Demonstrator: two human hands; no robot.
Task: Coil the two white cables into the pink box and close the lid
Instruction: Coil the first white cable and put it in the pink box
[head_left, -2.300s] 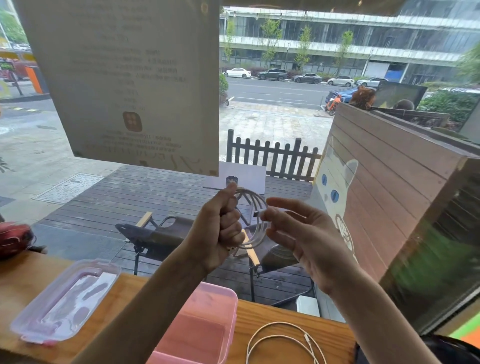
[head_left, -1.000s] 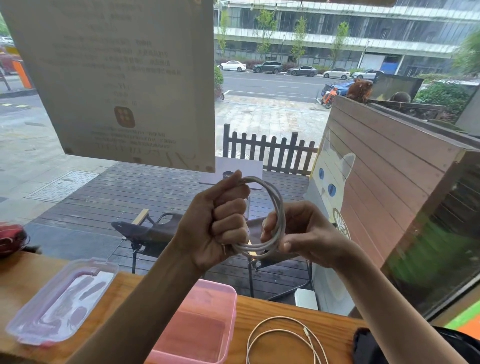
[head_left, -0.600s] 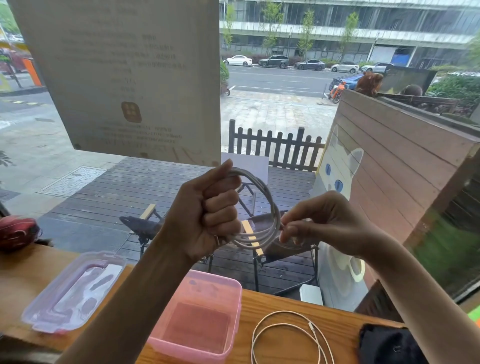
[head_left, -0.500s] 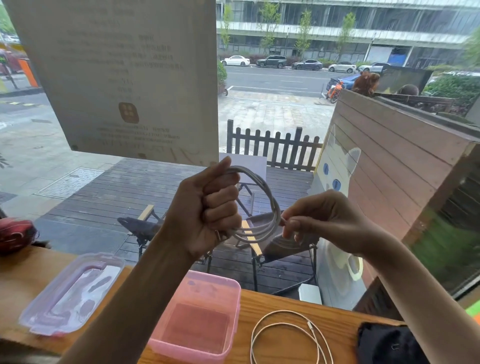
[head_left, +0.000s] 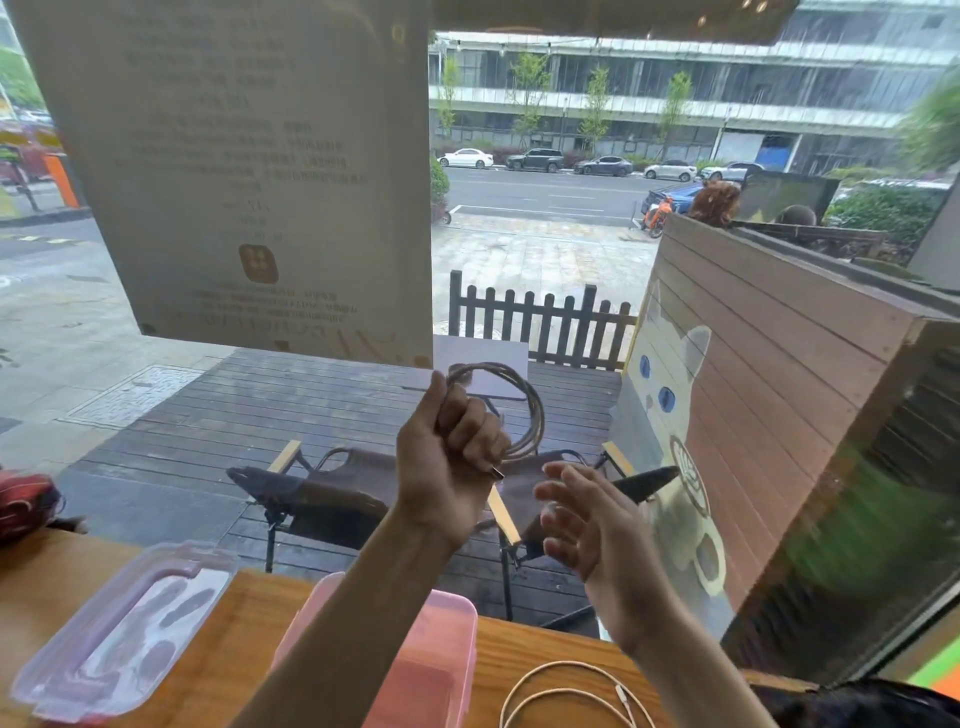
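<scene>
My left hand (head_left: 449, 462) grips a coiled white cable (head_left: 524, 410) in a fist, held up in front of the window above the counter. A metal plug end sticks out under the fist. My right hand (head_left: 587, 525) hovers just below and to the right of the coil, fingers spread, touching nothing. The open pink box (head_left: 441, 660) stands on the wooden counter under my left forearm. Its clear lid (head_left: 124, 634) lies flat to the left. A second white cable (head_left: 571, 696) lies loose on the counter right of the box.
The wooden counter (head_left: 519, 644) runs along a window pane directly ahead. A red object (head_left: 23, 501) sits at the far left edge, and a dark item (head_left: 857, 706) lies at the bottom right corner. A paper notice (head_left: 234, 171) hangs on the glass.
My right hand has let go of the coil, opened and dropped lower right. My left hand keeps its grip on the coil, which is now fully wound.
</scene>
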